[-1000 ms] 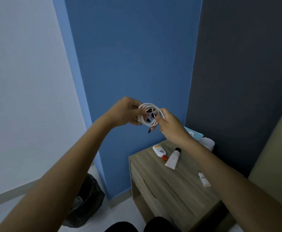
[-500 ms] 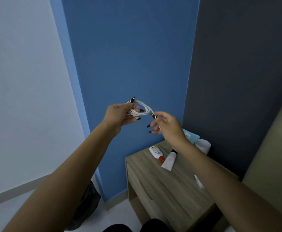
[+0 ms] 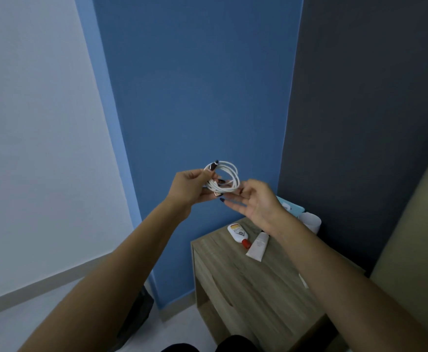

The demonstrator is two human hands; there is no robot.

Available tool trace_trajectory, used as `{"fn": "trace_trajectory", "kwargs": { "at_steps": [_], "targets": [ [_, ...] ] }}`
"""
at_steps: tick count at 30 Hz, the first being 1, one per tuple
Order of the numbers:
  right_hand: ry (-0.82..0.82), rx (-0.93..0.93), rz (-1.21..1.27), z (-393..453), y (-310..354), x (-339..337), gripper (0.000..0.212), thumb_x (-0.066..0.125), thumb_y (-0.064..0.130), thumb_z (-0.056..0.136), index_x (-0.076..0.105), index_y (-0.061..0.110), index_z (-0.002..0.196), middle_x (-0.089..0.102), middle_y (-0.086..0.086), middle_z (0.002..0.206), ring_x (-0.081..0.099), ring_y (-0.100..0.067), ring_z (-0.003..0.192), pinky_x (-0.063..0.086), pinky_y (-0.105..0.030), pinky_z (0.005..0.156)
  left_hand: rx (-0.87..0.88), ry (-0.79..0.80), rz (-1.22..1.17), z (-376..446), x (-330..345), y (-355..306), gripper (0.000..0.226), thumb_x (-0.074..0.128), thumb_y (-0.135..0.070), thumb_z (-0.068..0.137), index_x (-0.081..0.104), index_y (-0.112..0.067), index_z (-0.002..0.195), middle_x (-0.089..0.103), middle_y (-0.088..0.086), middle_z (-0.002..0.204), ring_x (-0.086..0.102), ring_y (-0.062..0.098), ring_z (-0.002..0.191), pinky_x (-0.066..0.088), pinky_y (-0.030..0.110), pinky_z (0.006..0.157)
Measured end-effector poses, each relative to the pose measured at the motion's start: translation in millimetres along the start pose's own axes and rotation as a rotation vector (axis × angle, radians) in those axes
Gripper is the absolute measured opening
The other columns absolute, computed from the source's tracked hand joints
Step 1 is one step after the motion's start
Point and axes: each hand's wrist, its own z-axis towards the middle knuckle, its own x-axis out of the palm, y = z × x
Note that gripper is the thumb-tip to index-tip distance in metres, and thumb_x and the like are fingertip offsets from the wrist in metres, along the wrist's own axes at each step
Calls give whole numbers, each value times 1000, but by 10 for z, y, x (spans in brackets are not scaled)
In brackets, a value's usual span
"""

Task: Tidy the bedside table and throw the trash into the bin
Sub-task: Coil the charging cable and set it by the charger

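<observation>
**Several loops of white cable held coiled above the bedside table**

Several loose loops of white charging cable (image 3: 222, 179) were bunched in mid-air, left of and above the far end of the bedside table (image 3: 248, 283). The left hand (image 3: 191, 187) gripped the coil on its left side, thumb and fingers curled round the gathered strands, with a dark plug end showing at the top. The right hand (image 3: 257, 203) sat just right of the coil, fingers mostly straight and relaxed, palm up; whether its fingertips touched the loops could not be told.

By the look of it, the cable would be light, limp and springy, likely to uncoil if held by a single strand, so pinching across all the loops together seemed the safest hold.

On the far part of the tabletop lay a white bottle with a red cap (image 3: 237, 233) and, just right of it, a white tube (image 3: 257, 247). Behind the right wrist a light blue object (image 3: 293, 207) and a white cup (image 3: 310, 221) stood near the dark wall. A black bin bag (image 3: 136, 316) showed on the floor to the near left.
</observation>
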Motion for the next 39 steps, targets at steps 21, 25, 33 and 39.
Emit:
{"fn": "trace_trajectory", "kwargs": {
  "at_steps": [21, 25, 33, 39],
  "targets": [
    [-85, 10, -6, 47, -156, -96, 17, 60, 8, 92, 66, 8, 108, 73, -11, 103, 67, -24, 106, 53, -46, 94, 238, -160, 321, 55, 67, 312, 19, 60, -16, 92, 74, -5, 97, 71, 11, 85, 67, 14, 72, 61, 28, 66],
    [-68, 92, 170, 17, -105, -67, 18, 53, 7, 93, 65, 7, 106, 71, -8, 90, 63, -21, 100, 48, -54, 96, 268, -168, 448, 76, 60, 333, 18, 60, -21, 92, 76, -12, 93, 75, 9, 82, 72, 24, 76, 61, 34, 70],
    [29, 132, 221, -8, 53, -8, 7, 60, 9, 85, 60, 15, 87, 59, -2, 65, 65, -18, 86, 45, -57, 98, 378, -171, 490, 98, 101, 246, 18, 59, -17, 92, 76, -13, 88, 72, 6, 70, 71, 21, 70, 61, 28, 68],
    [-217, -222, -359, -31, 75, 94, 42, 72, 1, 79, 56, 16, 115, 68, -6, 98, 72, -23, 88, 59, -31, 77, 430, -214, 455, 96, 170, 207, 18, 60, -18, 92, 76, -9, 89, 73, 7, 73, 72, 20, 70, 61, 29, 67]
  ]
}}
